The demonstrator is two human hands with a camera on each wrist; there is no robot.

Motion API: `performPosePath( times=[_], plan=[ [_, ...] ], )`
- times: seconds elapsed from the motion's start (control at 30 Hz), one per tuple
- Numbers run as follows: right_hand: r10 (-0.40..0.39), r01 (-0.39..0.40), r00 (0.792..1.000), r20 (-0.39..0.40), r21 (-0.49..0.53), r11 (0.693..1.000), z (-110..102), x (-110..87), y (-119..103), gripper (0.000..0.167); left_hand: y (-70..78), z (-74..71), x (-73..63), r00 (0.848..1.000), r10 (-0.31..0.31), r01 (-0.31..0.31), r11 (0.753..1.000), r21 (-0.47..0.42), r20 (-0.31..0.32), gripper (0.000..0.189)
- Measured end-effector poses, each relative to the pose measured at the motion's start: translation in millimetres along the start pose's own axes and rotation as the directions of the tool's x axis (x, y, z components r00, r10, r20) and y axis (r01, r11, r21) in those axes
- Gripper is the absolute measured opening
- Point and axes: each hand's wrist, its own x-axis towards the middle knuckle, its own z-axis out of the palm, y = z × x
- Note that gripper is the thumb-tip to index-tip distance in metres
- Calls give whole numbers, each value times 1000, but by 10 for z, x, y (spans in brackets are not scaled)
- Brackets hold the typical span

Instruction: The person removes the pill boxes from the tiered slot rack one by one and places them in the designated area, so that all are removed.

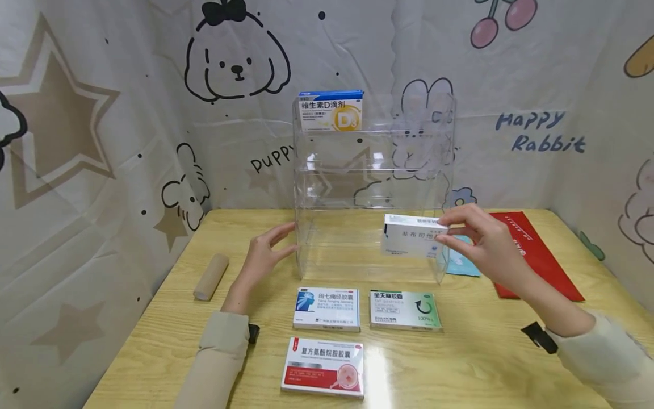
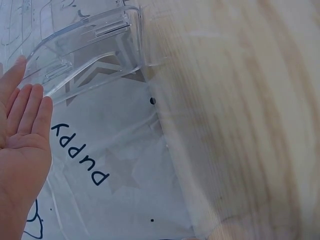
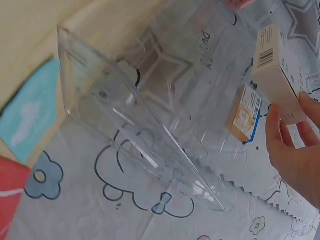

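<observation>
So, right hand (image 1: pixel 482 241) pinching a white box (image 1: pixel 409 238) at the lower right of the clear rack (image 1: pixel 347 208), left hand (image 1: pixel 263 255) straight-fingered by its left side. Wood-grain table (image 1: pixel 475 363) underneath, cartoon-print cloth (image 1: pixel 133 108) hanging behind.

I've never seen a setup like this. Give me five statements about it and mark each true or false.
1. The right hand holds a white febuxostat box. True.
2. The vitamin D drops box lies on the table. False: it is on the clear rack's top tier.
3. A gastrodia capsule box lies on the table. True.
4. The left hand grips a cardboard tube. False: it is beside the rack.
5. A red packet lies on the table. True.
</observation>
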Motion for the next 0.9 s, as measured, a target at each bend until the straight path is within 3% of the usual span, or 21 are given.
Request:
performPosePath(
  times=[0.17, 0.4, 0.63, 0.9],
  plan=[
    [50, -52, 998, 44, 44, 998, 79, -225, -44, 38, 10, -8, 6, 1000, 9, -9, 1000, 2, -7, 50],
    [58, -69, 990, 130, 84, 994, 168, -516, -76, 37, 10, 2, 1, 1000, 25, -25, 1000, 2, -10, 51],
    [105, -152, 953, 285, 145, 978, 267, -775, -115, 29, 11, -1, 0, 1000, 24, -24, 1000, 5, -7, 51],
    [95, -181, 923, 372, 204, 962, 312, -959, -150, 24, 9, -5, 3, 1000, 13, -13, 1000, -13, 4, 50]
  ],
)
